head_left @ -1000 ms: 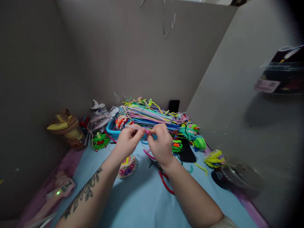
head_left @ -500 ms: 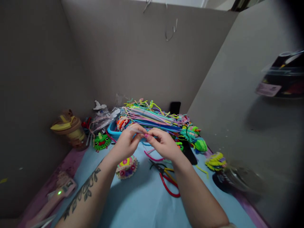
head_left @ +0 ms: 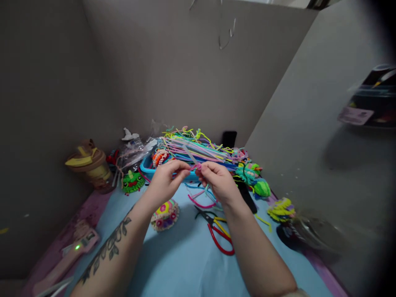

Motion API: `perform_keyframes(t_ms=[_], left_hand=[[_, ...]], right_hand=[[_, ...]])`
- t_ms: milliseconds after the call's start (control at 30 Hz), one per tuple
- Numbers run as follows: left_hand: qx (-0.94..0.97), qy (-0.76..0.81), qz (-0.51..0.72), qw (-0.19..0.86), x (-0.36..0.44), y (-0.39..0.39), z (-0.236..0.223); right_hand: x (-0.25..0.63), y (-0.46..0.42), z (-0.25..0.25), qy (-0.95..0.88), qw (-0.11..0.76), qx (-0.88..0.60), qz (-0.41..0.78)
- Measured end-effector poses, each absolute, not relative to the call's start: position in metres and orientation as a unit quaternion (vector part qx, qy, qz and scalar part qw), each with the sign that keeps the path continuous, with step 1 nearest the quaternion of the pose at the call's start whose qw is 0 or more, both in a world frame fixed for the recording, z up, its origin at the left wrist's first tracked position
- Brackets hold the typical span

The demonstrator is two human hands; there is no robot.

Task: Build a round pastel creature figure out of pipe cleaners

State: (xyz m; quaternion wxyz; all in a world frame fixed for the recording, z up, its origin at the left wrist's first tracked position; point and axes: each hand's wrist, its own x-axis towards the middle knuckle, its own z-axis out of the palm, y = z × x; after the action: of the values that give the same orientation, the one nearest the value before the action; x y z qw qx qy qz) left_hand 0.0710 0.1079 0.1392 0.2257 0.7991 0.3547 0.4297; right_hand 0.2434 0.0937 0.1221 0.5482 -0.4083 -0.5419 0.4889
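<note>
Pink stem (head_left: 198, 166) (prob) btwn hands (head_left: 165, 178) (head_left: 220, 181); label (head_left: 356, 116) blurry

The left forearm (head_left: 120, 247) slanted from the near left toward the far middle, and the right forearm (head_left: 256, 243) slanted from the near right, so that the two arms leaned to each other. A dark leaf-shaped tattoo (head_left: 116, 243) ran along the outer side of the left one; both were bare. The left hand (head_left: 168, 178) showed its back, with the thumb and the index finger stretched to the right in a narrow pinch. The right hand (head_left: 216, 179) pointed to the far left, its thumb and index finger pressed close, its other fingers curled below. The fingertips of both hands were near each other.
</note>
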Motion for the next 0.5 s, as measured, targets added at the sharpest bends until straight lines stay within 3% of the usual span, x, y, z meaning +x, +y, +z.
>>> perform_keyframes(t_ms=[500], left_hand=[[0.774,0.368,0.439,0.27,0.0712,0.1055,0.1391]], right_hand=[[0.2412,0.089,0.1244,-0.651,0.547,-0.479,0.219]])
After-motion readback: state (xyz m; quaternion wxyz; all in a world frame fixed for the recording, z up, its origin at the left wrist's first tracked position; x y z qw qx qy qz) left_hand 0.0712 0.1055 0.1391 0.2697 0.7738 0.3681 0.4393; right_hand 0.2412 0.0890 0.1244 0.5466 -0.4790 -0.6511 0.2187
